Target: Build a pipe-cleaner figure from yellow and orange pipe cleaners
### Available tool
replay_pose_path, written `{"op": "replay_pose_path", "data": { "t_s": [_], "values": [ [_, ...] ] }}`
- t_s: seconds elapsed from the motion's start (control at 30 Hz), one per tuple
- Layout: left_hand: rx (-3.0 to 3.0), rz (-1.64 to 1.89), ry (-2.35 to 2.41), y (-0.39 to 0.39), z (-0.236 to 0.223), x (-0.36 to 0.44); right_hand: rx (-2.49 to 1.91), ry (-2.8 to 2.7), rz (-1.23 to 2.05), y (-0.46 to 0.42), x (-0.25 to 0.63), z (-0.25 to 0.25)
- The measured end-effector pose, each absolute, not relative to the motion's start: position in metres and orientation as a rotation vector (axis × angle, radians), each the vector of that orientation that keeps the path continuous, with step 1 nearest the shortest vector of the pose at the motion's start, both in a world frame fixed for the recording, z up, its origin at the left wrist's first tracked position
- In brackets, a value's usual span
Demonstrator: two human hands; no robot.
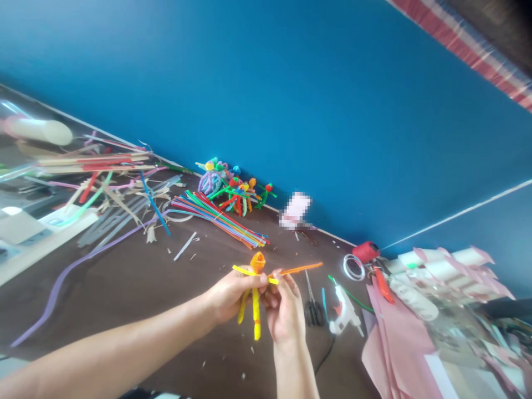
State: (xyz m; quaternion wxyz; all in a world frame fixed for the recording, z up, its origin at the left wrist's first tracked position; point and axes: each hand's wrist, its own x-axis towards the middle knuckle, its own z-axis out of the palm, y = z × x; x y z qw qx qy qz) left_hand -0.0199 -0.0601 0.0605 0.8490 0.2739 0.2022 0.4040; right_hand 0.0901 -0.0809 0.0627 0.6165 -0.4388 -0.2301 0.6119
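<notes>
A small pipe-cleaner figure with a coiled orange head, yellow arms and yellow legs is held upright over the brown table. My left hand pinches it at the body, just below the head. On the other side, my right hand has its fingers closed around an orange pipe cleaner, whose free end sticks out to the right. Both hands meet at the figure's chest, so the spot where the orange strand joins the body is hidden by fingers.
Behind the hands lie a bundle of colored pipe cleaners and several finished figures. At right are scissors, a white glue gun and pink sheets. Loose strips and sticks clutter the left. A blue wall rises behind.
</notes>
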Motion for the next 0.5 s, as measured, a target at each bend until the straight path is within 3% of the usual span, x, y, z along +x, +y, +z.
{"op": "replay_pose_path", "data": {
  "t_s": [0.2,0.5],
  "values": [
    [0.582,0.981,0.574,-0.061,0.059,-0.019,-1.063,-0.608,1.289,-0.084,0.089,0.057],
    [0.721,1.202,0.857,-0.059,0.062,-0.018,-1.371,-1.181,0.684,-0.098,0.085,0.056]
  ]
}}
